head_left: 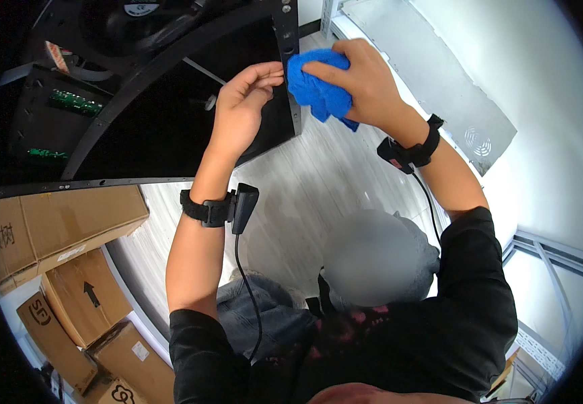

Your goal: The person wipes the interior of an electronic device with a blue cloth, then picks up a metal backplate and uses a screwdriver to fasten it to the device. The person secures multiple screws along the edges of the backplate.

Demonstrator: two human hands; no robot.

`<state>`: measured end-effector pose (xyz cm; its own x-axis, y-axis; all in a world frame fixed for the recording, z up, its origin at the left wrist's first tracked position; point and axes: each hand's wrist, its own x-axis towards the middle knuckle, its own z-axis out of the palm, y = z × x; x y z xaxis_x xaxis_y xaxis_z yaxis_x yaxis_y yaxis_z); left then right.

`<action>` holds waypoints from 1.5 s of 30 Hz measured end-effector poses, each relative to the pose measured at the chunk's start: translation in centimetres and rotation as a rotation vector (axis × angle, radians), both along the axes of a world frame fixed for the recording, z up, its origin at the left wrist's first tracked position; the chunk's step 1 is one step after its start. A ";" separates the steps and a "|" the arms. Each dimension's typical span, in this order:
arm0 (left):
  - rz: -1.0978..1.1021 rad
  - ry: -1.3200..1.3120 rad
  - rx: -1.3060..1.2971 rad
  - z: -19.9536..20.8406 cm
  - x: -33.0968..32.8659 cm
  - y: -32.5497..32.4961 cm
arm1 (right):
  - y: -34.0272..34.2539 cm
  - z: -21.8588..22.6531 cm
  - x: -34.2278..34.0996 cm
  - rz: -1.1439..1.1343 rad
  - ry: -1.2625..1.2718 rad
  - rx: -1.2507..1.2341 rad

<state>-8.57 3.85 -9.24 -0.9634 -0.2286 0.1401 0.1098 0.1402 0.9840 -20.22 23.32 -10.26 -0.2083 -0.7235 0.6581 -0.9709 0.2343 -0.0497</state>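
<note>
A bunched blue cloth [318,87] is gripped in my right hand [371,84], its thumb lying across the top and its lower folds hanging loose. The cloth rests against the outer side of a black metal frame post [286,27]. On the inner side of that post is my left hand [243,101], palm turned up, fingers half bent and their tips at the post's edge. No object shows in it. The post belongs to a large black cabinet [170,101] with an open front and dark insides.
Green circuit boards [75,101] and a round fan [136,27] sit in the cabinet's left part. Cardboard boxes [83,215] are stacked at lower left. A grey metal panel [439,87] lies to the right, by a white wall. Cables run from straps on both wrists.
</note>
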 end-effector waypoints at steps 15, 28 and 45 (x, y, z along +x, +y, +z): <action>0.045 -0.174 -0.632 -11.7 -0.6 -0.3 | 1.3 -14.1 1.0 0.006 -0.227 0.152; 0.096 -0.173 -0.855 -13.5 -2.5 0.7 | -0.1 -18.9 0.6 -0.047 -0.108 0.193; 0.183 -0.114 -0.885 -14.8 -2.6 0.9 | -0.4 -20.5 0.6 -0.050 -0.113 0.140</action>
<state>-11.21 4.73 -24.05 -0.9413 -0.2335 0.2437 -0.0795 0.8550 0.5125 -19.66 22.90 -30.81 -0.3130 -0.7935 0.5219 -0.9480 0.2941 -0.1214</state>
